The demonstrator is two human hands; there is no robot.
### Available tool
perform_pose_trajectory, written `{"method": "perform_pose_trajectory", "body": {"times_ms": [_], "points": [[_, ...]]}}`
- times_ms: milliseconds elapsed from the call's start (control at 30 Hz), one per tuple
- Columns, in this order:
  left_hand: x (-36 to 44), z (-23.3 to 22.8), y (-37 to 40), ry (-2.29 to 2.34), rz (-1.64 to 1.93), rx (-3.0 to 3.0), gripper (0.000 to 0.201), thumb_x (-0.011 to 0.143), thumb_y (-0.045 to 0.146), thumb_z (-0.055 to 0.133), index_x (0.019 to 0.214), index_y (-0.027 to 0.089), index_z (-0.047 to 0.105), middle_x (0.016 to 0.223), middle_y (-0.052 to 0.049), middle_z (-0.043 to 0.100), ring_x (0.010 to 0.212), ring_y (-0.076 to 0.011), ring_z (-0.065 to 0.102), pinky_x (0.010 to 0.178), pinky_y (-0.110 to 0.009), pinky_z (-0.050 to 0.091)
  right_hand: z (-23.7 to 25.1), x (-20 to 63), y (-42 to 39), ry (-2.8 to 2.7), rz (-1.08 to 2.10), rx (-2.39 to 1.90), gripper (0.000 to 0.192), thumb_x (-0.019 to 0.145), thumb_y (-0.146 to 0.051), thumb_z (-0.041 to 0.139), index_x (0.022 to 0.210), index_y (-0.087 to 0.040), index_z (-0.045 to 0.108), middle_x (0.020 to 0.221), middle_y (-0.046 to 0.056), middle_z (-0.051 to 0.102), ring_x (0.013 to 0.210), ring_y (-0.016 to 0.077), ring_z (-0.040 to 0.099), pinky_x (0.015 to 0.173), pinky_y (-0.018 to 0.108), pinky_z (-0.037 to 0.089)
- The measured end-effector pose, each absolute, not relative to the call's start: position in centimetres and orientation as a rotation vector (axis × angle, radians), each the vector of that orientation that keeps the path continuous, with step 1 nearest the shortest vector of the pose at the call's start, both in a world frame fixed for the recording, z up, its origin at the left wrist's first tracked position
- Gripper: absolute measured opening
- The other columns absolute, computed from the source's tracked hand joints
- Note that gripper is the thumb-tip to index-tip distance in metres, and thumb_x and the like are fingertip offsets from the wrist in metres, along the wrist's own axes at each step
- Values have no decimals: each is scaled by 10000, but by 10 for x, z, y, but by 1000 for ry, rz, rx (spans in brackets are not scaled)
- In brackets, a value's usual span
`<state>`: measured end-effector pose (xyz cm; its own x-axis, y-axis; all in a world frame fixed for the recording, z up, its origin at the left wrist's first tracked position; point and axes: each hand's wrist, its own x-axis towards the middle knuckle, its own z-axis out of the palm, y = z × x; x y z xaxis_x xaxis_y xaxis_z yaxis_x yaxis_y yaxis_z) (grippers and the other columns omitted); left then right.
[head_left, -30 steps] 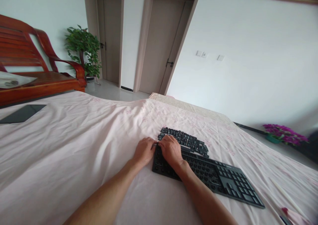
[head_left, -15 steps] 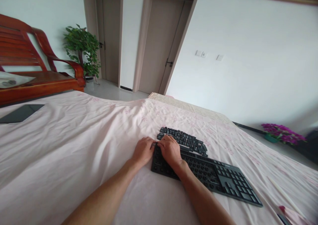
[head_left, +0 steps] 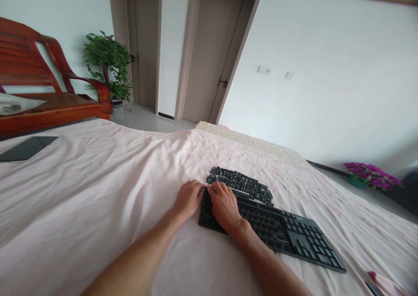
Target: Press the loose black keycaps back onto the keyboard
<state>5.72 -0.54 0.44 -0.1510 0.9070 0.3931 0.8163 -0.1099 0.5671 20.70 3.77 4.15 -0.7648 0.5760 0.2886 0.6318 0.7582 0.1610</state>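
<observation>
A black computer keyboard [head_left: 302, 240] lies slanted on the pink cloth. Its keycaps are off over the main section, while the right-hand blocks still carry theirs. Just beyond its back edge, loose black keycaps [head_left: 243, 182] are laid out in rows. My left hand [head_left: 189, 198] is closed at the keyboard's back left corner, thumb and fingers against the edge. Over the left end of the keyboard is my right hand [head_left: 225, 203], its fingers bent together and thumb near the corner, close to the keycaps. Whatever its fingertips hold is hidden.
A wrinkled pink floral cloth [head_left: 130, 183] covers the surface. A dark flat tablet-like slab [head_left: 29, 149] lies at the left. At the lower right are a pink and red item [head_left: 382, 280] and a dark object at the frame's edge. A wooden bench [head_left: 48, 104] stands behind.
My right hand has shifted slightly down and left, with its fingers stretched a bit further forward. My left hand and the keyboard stay almost where they were.
</observation>
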Motion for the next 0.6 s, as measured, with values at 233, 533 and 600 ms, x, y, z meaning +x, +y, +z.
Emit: {"method": "perform_pose_trajectory", "body": {"times_ms": [233,533,600], "points": [[58,5,-7,2017,1092,1973,269,866,178,475,1055,210,664,1017,-56,666,980,-193,581,904,-312,413,46,207,34,-2757,-347,-882,330,882,-75,414,1153,-171,575,1076,107,586,1051,229,464,968,359,345],[59,7,-7,2026,1037,1978,263,885,183,446,1036,194,660,1029,-66,667,1006,-189,586,924,-317,411,39,207,27,-2712,-210,-999,354,876,-79,410,1182,-163,567,1117,115,591,1040,226,498,929,346,396],[60,7,-7,2015,1045,1987,277,904,194,421,1047,194,658,1034,-69,671,1011,-187,590,928,-320,412,34,209,27,-2678,-162,-1017,417,864,-64,403,1242,-170,544,1158,112,587,1054,221,504,927,339,403]]}}
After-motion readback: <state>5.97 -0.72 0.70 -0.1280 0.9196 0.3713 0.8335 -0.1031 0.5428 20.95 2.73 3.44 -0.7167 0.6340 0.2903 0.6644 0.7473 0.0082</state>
